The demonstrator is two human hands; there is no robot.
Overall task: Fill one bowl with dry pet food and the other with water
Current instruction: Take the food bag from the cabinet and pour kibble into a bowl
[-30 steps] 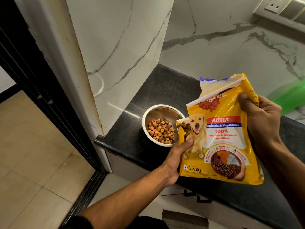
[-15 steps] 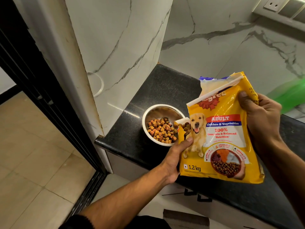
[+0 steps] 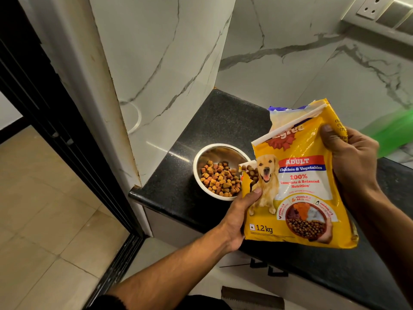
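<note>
Bag (image 3: 297, 184): yellow ground; red band with white "ADULT"; blue band with white lettering; red "100%" text on a white panel; golden dog printed at left; black "1.2 kg"; torn top shows white lining and a blue-purple patch.

Kibble (image 3: 220, 180): mixed brown, tan, orange and dull green pieces.

Bowl (image 3: 201, 157): silver metal inside, white rim.

Countertop (image 3: 223, 121): black with fine pale speckle.

Wall (image 3: 167, 52): white marble pattern with grey veins.

Floor (image 3: 44, 220): beige tiles, darker joints.

Door frame (image 3: 55, 121): black.

Blurred object (image 3: 397, 128) at right edge: bright green.
</note>
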